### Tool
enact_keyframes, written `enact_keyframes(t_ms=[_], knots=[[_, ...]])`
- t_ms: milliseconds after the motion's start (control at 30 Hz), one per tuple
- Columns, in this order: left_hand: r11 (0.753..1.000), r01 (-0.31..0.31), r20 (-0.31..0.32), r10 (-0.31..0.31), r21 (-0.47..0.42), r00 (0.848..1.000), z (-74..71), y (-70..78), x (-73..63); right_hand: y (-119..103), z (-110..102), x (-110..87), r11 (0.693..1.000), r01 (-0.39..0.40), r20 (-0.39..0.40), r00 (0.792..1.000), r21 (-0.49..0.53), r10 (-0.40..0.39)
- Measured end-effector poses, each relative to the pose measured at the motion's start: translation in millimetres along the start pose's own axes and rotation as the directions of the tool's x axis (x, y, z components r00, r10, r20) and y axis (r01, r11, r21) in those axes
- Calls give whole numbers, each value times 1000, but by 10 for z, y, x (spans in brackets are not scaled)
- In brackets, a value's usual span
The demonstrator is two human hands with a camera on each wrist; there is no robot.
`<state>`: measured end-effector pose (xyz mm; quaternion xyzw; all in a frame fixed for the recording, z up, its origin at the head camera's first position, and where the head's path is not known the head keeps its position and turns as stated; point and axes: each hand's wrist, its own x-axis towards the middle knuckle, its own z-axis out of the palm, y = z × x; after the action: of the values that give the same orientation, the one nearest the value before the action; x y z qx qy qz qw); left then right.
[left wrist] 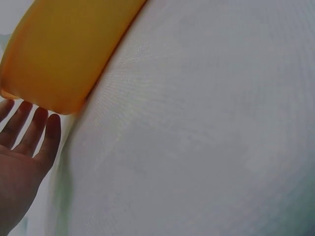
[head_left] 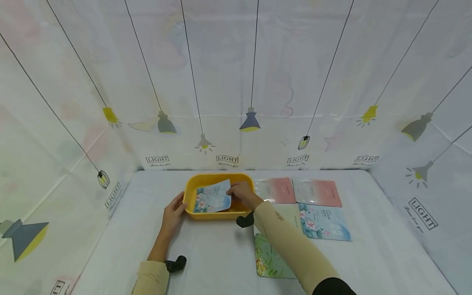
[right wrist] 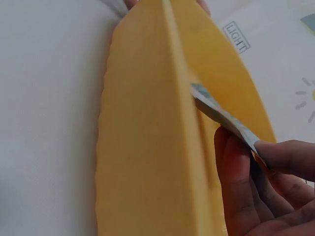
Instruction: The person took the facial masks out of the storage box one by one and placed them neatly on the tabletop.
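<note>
A yellow plastic basket [head_left: 204, 216] stands at the back of the white table. My left hand [head_left: 172, 217] rests against its left end; in the left wrist view that hand's fingers [left wrist: 49, 137] lie fairly straight against the basket's outer wall. My right hand [head_left: 242, 194] reaches over the basket and pinches a blue floral sheet mask packet [head_left: 214, 197] by its right edge, between thumb and fingers. In the right wrist view the packet [right wrist: 221, 115] slants down inside the basket walls. Whether its lower edge touches the basket's floor I cannot tell.
Right of the basket lie two pink-and-white packets [head_left: 276, 190] [head_left: 318, 192], another blue floral packet [head_left: 324, 222], a pale green packet [head_left: 287, 213] and a green floral packet [head_left: 271, 258]. My right forearm partly covers the green ones. A lamp-printed cloth [head_left: 221, 90] hangs behind.
</note>
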<state>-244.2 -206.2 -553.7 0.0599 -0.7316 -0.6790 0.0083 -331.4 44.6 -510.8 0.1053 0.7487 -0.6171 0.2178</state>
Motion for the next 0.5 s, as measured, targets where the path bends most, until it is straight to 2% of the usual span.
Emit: enact_keyframes(t_ms=[100, 233, 367, 500], knots=[[1000, -17, -18, 17, 14, 1000, 7, -101, 42, -17, -50, -31, 999, 6, 9, 1000, 43, -7], [999, -23, -36, 24, 45, 999, 16, -116, 37, -36, -129, -46, 995, -6, 2, 1000, 97, 6], [999, -7, -27, 8, 35, 1000, 12, -63, 15, -47, -224, -60, 991, -3, 2, 1000, 131, 3], [1000, 5, 0, -5, 14, 1000, 11, 58, -30, -67, -333, -82, 987, 1, 15, 1000, 160, -4]])
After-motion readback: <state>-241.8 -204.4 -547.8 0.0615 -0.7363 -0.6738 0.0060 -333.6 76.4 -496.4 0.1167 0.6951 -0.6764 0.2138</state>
